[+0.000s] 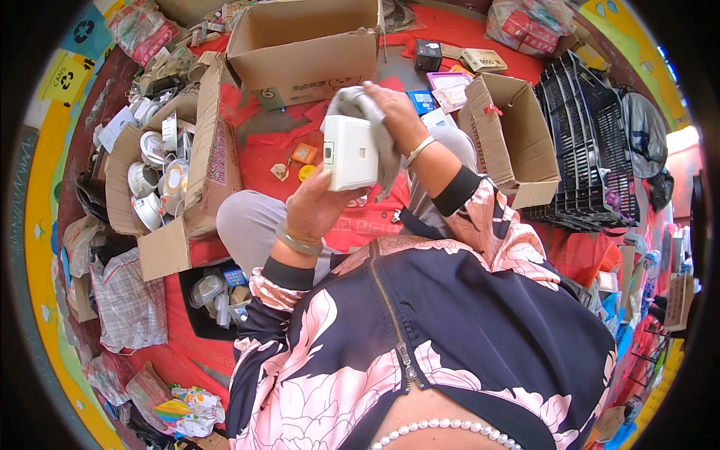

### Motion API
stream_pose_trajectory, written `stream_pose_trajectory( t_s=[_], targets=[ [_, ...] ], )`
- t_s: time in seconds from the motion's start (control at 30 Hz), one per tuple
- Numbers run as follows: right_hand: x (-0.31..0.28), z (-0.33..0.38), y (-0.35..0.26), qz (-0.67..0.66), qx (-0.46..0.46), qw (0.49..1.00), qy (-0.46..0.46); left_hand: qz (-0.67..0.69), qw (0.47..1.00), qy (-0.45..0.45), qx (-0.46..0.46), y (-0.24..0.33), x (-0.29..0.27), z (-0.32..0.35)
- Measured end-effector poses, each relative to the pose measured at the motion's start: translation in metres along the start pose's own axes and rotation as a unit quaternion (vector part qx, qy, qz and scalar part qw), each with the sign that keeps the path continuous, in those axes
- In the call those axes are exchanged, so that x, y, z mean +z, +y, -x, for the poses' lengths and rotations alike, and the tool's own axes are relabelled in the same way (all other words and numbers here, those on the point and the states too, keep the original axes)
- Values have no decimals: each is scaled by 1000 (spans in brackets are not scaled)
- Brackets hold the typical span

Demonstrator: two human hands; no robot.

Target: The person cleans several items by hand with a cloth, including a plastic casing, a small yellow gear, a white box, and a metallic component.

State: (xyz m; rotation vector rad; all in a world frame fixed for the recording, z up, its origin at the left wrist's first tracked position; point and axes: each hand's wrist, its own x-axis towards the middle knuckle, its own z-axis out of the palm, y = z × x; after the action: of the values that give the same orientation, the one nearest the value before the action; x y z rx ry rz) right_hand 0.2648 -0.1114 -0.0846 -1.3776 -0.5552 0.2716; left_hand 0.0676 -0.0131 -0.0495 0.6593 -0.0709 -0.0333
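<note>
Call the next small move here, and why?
Probably draw the grey cloth down across the front of the white square plate. The left hand grips the plate from below, upright and facing the person, while the right hand presses the cloth against its top and right edge.

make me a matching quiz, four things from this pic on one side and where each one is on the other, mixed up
Things:
1. white box
2. grey cloth
3. black crates
4. empty carton

Places:
a. stacked at far right
b. in the right hand
c. top middle, on the floor
d. in the left hand

Pairs: 1-d, 2-b, 3-a, 4-c
</note>
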Motion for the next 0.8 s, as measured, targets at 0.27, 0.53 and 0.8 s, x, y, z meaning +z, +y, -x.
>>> stream_pose_trajectory(
  t_s=[0.27, 0.53, 0.8],
  targets=[
    [15, 39, -80, -160, 102, 980, -62, -300, 929, 197, 85, 16, 5, 2],
    [43, 64, -93, 161, -105, 980, -57, -453, 876, 127, 102, 1, 7, 5],
    [-3, 38, -79, -328, 247, 908, 77, -755, 594, 187, 207, 6, 22, 22]
  ],
)
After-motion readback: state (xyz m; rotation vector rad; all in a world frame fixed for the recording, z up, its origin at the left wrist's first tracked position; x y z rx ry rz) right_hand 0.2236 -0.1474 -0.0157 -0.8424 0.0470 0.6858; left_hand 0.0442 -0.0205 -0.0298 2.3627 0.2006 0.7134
